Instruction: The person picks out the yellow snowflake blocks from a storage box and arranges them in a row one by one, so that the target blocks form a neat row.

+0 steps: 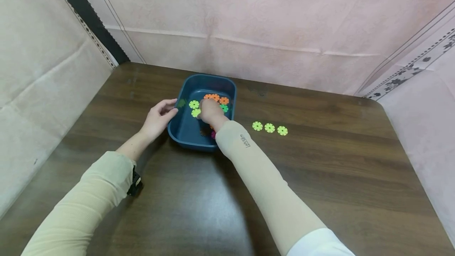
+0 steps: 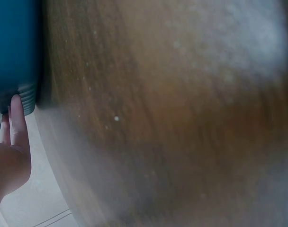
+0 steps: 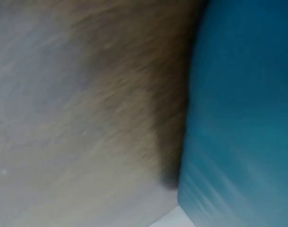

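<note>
A dark blue plastic bin (image 1: 192,144) stands on the table, holding several flat flower-shaped discs. Yellow-green discs (image 1: 194,104) lie left of my right hand (image 1: 211,112), orange discs (image 1: 224,100) beyond it, and a green disc (image 1: 224,108) at its right. My right hand reaches down inside the bin; its fingertips are hidden, so any grip is unclear. With fairly straight fingers, my left hand (image 1: 156,119) touches the bin's left side. The left wrist view shows the left thumb (image 2: 18,120) against the bin wall (image 2: 13,52). Only the bin wall (image 3: 243,123) and table appear in the right wrist view.
Three yellow-green flower discs (image 1: 269,128) lie in a row on the wooden table (image 1: 337,161), right of the bin. A pale cloth (image 1: 249,23) hangs behind the table's back edge and along its sides. A black device (image 1: 135,183) is strapped at the left wrist.
</note>
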### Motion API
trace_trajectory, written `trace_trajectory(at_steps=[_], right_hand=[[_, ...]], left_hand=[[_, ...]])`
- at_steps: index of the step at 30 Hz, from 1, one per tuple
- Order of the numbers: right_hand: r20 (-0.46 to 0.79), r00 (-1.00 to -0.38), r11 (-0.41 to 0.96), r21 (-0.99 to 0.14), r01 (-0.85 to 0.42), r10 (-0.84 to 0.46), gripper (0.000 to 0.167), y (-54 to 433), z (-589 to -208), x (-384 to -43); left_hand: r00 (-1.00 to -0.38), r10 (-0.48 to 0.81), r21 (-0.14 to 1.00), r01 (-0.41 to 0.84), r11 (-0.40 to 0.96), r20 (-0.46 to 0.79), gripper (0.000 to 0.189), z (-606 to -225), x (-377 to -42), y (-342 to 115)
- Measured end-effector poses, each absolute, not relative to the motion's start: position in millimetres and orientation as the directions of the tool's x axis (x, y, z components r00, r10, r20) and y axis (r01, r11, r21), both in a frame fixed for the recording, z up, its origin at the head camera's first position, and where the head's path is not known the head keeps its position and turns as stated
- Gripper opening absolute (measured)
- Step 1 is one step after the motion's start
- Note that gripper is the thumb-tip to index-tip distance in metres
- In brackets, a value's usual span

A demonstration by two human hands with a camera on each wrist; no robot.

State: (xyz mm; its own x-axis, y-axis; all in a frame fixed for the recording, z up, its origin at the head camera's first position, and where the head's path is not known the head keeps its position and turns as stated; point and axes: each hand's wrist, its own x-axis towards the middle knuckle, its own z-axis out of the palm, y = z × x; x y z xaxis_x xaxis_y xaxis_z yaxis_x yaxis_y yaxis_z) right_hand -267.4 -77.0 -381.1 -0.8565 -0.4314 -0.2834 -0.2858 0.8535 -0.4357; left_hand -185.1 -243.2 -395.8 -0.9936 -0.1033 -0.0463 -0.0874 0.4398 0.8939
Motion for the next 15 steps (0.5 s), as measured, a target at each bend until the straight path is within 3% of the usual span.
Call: trace_trajectory(at_steps=[3,7,11,15], right_hand=[[-0.279,-0.857,0.851,-0.439,-0.288,-0.433,0.023,-75.3,-381.1,-268.1],[-0.284,-0.863,0.846,-0.468,-0.256,-0.418,0.022,-73.9,-380.6,-268.2],[-0.283,-0.875,0.807,-0.561,-0.181,-0.393,0.019,-71.8,-379.7,-267.3],[-0.319,-0.882,0.718,-0.696,-0.03,-0.346,0.023,-69.8,-380.5,-266.5]], left_hand=[[-0.993,-0.103,0.895,-0.091,0.436,-0.051,0.043,-395.1,-185.7,-242.8],[-0.993,-0.105,0.895,-0.096,0.437,-0.055,0.043,-394.4,-185.8,-242.7],[-0.993,-0.108,0.893,-0.097,0.439,-0.055,0.043,-393.9,-185.3,-242.6],[-0.993,-0.104,0.891,-0.097,0.444,-0.057,0.043,-394.0,-184.9,-243.2]])
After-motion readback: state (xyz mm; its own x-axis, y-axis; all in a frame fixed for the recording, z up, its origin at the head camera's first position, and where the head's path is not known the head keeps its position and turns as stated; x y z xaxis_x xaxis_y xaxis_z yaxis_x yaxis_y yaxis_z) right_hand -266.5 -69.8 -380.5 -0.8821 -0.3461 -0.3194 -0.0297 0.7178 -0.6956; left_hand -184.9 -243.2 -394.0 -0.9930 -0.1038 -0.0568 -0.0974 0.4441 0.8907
